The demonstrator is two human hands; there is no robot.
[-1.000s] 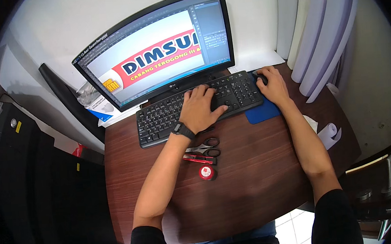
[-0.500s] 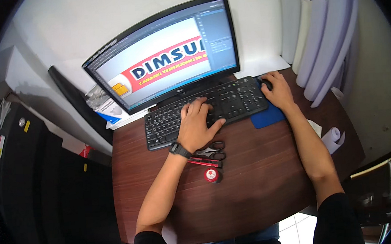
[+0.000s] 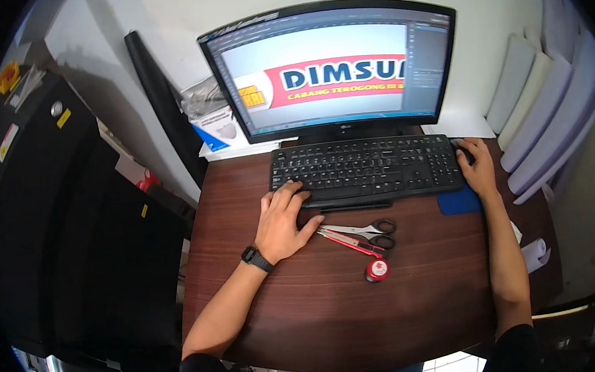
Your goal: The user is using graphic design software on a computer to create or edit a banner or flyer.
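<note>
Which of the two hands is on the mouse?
The right hand, curled over the dark mouse beside the keyboard. The left hand, with the black watch on its wrist, lies at the keyboard's near-left corner.

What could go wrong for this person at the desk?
The left hand has its thumb close to the tips of the scissors, so a careless slide might scratch it. Its fingers are at the lower-left corner of the keyboard; a stray press could perhaps alter what the monitor shows.
</note>
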